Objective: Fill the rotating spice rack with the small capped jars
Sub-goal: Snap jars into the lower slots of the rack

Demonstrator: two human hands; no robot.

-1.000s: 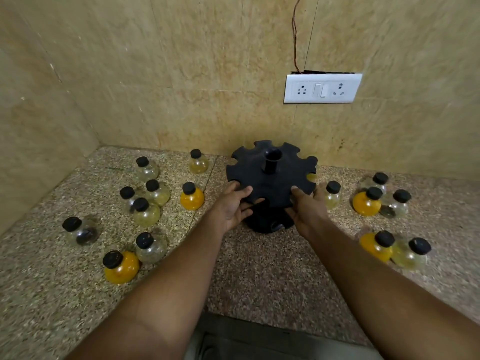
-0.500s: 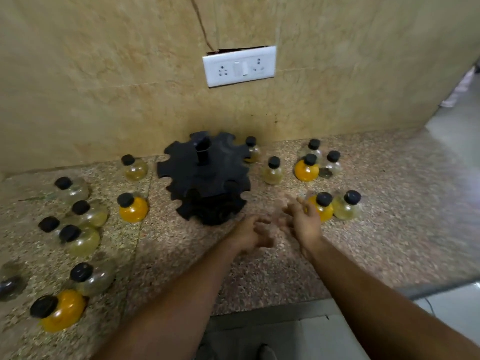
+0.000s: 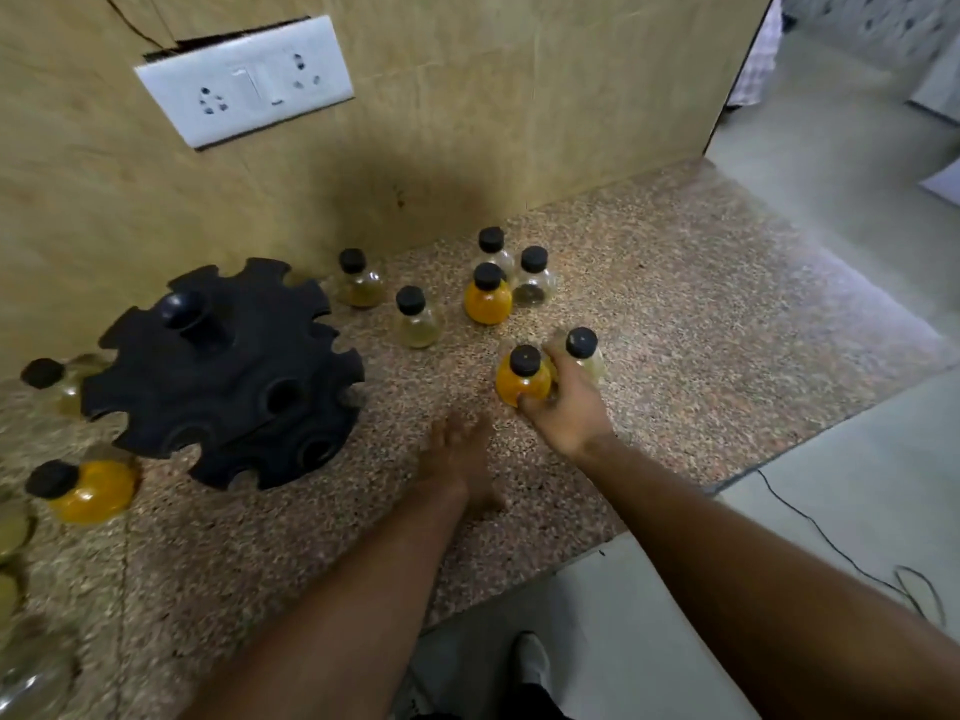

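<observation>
The black rotating spice rack [image 3: 228, 376] stands on the speckled counter at the left, all its visible slots empty. My right hand [image 3: 569, 407] is wrapped around an orange jar with a black cap [image 3: 522, 379], which stands on the counter beside a pale jar [image 3: 584, 350]. My left hand [image 3: 457, 459] rests flat on the counter just left of it, holding nothing. Several more capped jars stand behind: an orange one [image 3: 487, 298], a pale one [image 3: 415, 319], another [image 3: 359, 283] near the wall, and two clear ones [image 3: 534, 278].
More jars lie left of the rack, among them an orange one [image 3: 85, 488] and a clear one [image 3: 49, 379]. A wall socket plate [image 3: 244, 80] is above. The counter's front edge [image 3: 519, 574] drops to a tiled floor with a cable [image 3: 841, 553].
The view has swung right and closer. My right hand has reached forward and closed on the orange jar. My left hand has settled flat on the counter.
</observation>
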